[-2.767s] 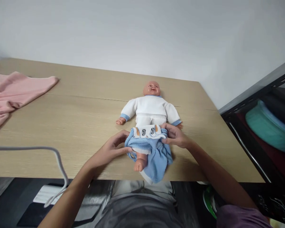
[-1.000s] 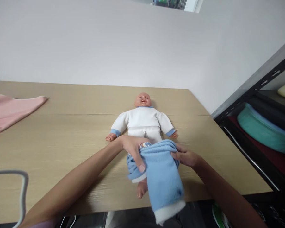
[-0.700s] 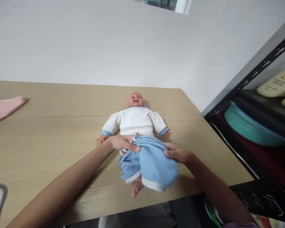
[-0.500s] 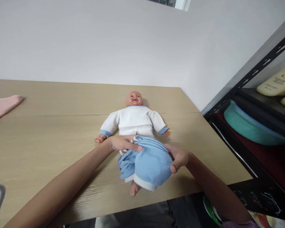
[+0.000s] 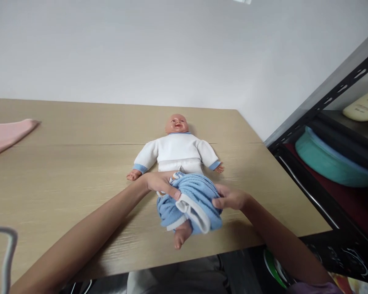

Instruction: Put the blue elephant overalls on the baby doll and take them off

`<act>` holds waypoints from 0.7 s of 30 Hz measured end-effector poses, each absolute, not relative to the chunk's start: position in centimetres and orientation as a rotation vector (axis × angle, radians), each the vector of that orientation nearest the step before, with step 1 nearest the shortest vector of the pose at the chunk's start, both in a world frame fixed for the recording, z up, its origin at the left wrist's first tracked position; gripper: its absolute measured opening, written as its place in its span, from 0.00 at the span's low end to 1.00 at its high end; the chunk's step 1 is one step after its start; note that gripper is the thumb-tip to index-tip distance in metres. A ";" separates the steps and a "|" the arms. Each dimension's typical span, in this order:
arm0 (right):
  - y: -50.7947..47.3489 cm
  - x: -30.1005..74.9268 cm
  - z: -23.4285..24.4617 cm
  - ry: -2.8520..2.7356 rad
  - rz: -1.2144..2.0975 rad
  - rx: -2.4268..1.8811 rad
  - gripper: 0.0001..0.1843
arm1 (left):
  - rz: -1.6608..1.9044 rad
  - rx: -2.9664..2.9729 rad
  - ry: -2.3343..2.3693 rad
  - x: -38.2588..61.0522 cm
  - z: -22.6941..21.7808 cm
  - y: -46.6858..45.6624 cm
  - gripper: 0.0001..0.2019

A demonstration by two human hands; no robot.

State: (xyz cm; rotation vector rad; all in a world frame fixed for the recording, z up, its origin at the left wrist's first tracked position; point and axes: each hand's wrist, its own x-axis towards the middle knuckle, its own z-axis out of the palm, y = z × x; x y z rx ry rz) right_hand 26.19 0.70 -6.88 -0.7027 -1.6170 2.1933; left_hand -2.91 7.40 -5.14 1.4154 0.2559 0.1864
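A baby doll [image 5: 179, 148] in a white top with blue cuffs lies on its back, its head toward the wall. Blue pants [image 5: 199, 185] with white hems are bunched around its legs. One bare foot sticks out of the leg opening on the left; the other foot is hidden in the cloth. My left hand [image 5: 163, 184] grips the bunched waist, thumb on top. On the other side my right hand [image 5: 231, 197] is closed on the pants' outer edge, thumb over the fabric. The empty-looking white hem on the right faces me.
The doll rests on a wooden table [image 5: 79, 163]. A pink cloth [image 5: 9, 134] lies at the far left, and a grey curved tube [image 5: 9, 249] stands at the near left. At right, a black shelf rack [image 5: 306, 173] holds a teal basin [image 5: 331, 159] and a cream bottle [image 5: 363, 107].
The right pant leg has been gathered up, so its white hem has risen and turned toward me. More of the bare foot shows. The view has shifted slightly.
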 end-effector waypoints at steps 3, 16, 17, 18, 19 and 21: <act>0.3 26.1 -7.2 -1.606 2.221 -0.662 0.42 | 0.197 1.426 0.258 -3.0 -5.4 7.2 0.29; -0.6 25.7 -4.3 -1.638 1.729 -0.925 0.36 | 0.191 1.499 0.204 -2.3 -4.0 6.5 0.25; -1.2 25.3 -3.9 -1.604 1.658 -0.996 0.33 | 0.192 1.520 0.225 -2.4 -3.9 6.5 0.25; -1.8 24.9 -3.6 -1.563 1.587 -1.052 0.30 | 0.190 1.543 0.257 -2.5 -3.8 6.5 0.25; -2.4 24.4 -3.4 -1.530 1.517 -1.090 0.28 | 0.195 1.561 0.295 -2.6 -3.7 6.5 0.26; -3.7 23.6 -3.0 -1.520 1.363 -1.150 0.22 | 0.208 1.567 0.366 -2.7 -3.5 6.4 0.27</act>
